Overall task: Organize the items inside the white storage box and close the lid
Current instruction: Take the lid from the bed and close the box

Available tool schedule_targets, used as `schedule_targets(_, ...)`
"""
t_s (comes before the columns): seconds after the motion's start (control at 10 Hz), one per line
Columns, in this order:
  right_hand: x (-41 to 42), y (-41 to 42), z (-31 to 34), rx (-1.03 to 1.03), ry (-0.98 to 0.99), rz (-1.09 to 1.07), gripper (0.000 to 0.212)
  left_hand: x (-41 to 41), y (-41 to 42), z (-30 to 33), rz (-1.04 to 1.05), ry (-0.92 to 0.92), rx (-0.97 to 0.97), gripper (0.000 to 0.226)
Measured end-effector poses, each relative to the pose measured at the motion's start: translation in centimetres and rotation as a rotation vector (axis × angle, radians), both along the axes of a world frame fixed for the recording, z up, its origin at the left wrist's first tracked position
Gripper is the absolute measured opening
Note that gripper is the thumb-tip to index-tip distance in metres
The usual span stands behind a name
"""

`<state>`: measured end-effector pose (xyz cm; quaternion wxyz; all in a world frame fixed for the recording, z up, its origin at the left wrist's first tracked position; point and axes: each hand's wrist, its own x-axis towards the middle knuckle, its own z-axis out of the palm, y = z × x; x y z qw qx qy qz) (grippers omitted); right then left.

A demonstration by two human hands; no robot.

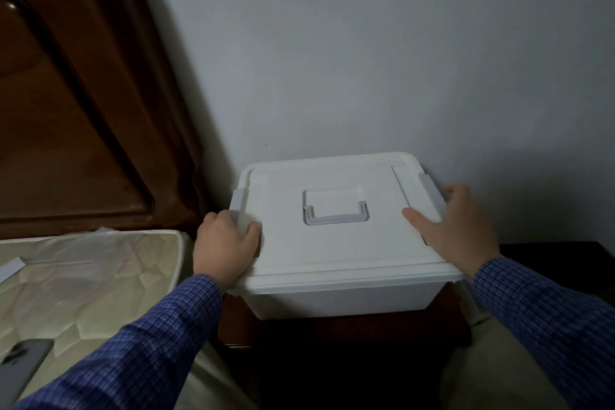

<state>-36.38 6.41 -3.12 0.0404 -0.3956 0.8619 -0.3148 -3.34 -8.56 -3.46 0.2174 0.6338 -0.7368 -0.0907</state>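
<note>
Pale wall (399, 60) fills most of the view, with a dark wooden headboard (66, 93) leaning in from the left, its upper and left parts cut off by the frame. Below that sits a cream quilted mattress (83, 276) under crinkled clear plastic, also running out of view on the left. Now the main event: the white storage box (339, 296) stands on a dark wooden nightstand (332, 343), pushed up near the wall, and the nightstand itself is deep in shadow, so its edges are hard to make out. The white lid (332, 243) is down flat on the box, so whatever is inside is completely hidden. A grey handle (336, 213) lies folded into a recess at the lid's centre. The left hand (226, 246) curls around the grey left latch (240, 210), thumb on top of the lid. The right hand (456, 230) lies on the right edge, thumb straight across the lid, fingers wrapped over the grey right latch (431, 191). Blue checked sleeves (149, 343) cover both arms. At the bottom left, a grey phone (23, 363) lies on the mattress, partly cut off, and a thin white strip (11, 268) shows at the left edge.
</note>
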Motion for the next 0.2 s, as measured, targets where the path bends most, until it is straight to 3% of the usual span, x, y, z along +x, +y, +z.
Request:
schedule_targets(0.1, 0.5, 0.4, 0.4, 0.041, -0.007, 0.056, 0.064, 0.2, 2.5, 1.0, -0.118, 0.044, -0.246, 0.04)
schedule_targets(0.2, 1.0, 1.4, 1.2, -0.06, -0.012, 0.131, 0.055, 1.6, 9.6, -0.7, -0.431, 0.194, -0.375, 0.029)
